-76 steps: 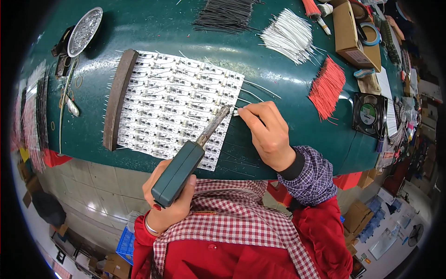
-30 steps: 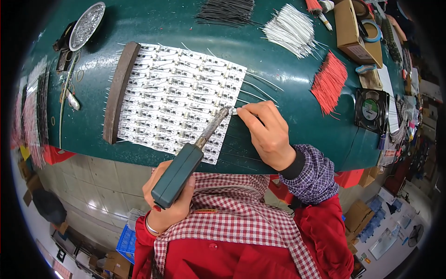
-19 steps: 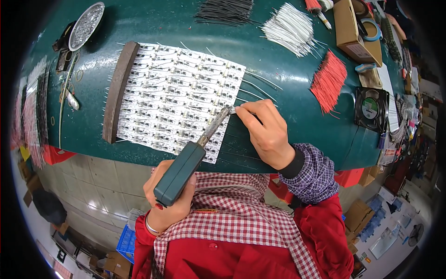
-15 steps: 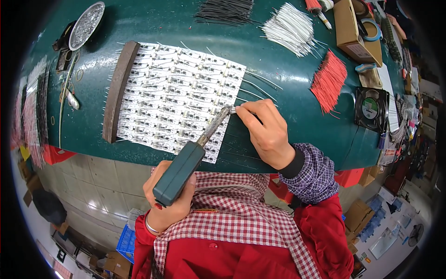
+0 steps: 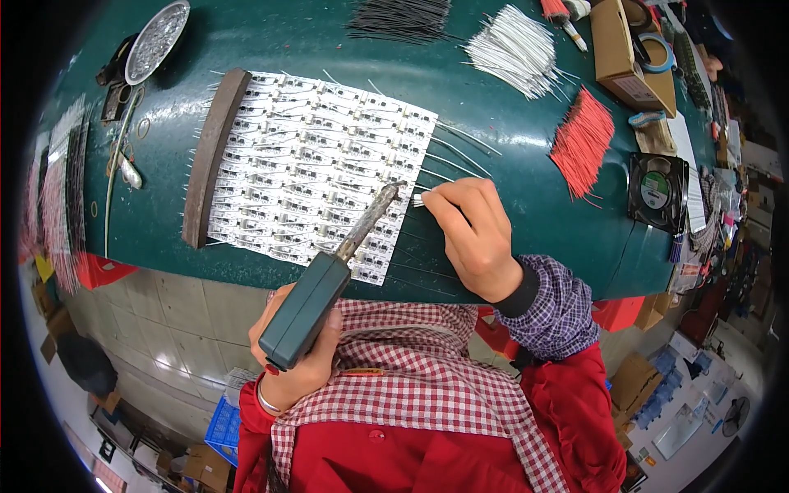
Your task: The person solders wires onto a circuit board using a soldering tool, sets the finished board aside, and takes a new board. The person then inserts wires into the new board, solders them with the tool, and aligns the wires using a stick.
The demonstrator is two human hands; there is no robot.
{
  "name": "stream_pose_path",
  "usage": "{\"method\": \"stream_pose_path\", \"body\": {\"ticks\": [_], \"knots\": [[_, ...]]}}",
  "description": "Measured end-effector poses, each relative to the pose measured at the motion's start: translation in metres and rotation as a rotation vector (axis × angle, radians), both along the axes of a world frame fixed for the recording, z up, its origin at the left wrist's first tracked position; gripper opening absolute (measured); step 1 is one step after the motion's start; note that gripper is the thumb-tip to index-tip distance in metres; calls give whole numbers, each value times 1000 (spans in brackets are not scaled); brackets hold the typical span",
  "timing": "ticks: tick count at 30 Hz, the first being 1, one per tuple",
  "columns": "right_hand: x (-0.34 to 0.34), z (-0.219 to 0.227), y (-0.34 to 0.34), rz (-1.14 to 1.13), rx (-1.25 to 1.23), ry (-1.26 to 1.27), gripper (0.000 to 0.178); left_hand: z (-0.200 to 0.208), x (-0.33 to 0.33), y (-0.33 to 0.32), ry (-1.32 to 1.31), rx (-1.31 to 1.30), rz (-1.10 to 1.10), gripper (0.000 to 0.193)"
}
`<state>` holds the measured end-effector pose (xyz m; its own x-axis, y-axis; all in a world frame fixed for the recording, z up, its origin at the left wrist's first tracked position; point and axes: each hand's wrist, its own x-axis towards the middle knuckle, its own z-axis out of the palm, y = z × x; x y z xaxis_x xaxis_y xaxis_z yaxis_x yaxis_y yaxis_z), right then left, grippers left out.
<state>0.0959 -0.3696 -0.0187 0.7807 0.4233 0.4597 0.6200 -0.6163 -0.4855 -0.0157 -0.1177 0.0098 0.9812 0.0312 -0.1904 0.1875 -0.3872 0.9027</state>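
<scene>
In my left hand [image 5: 300, 349] is a soldering gun [image 5: 308, 308] with a green body. Its dark, crusted tip slants up over the right part of a white circuit board panel [image 5: 312, 164] filled with rows of small components and white wires. At the panel's right edge, the fingers of my right hand [image 5: 472, 230] are pinched on white wires [image 5: 418, 200], whose bared ends point at the panel. The tip and these wires are a small gap apart. Several attached white wires [image 5: 460, 146] stick out from the panel's upper right edge. A brown bar [image 5: 218, 156] lies along the panel's left side.
Piles of black wires [image 5: 399, 18], white wires [image 5: 514, 53] and red wires [image 5: 582, 141] lie across the far side. To the right are a small fan [image 5: 657, 191] and a cardboard box [image 5: 620, 62] with tape rolls. A metal dish [image 5: 158, 41] stands far left.
The soldering gun has drawn back slightly to the left, away from the wires in my right hand. My right hand has barely moved, and the panel has shifted slightly.
</scene>
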Motion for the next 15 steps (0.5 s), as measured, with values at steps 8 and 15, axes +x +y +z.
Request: {"method": "stream_pose_path", "body": {"ticks": [8, 15], "knots": [[-6, -5, 1, 41, 40, 40, 44, 1, -4, 3, 0, 20, -13, 25], [-7, -5, 1, 48, 32, 62, 42, 5, -2, 2, -33, 45, -44, 25]]}}
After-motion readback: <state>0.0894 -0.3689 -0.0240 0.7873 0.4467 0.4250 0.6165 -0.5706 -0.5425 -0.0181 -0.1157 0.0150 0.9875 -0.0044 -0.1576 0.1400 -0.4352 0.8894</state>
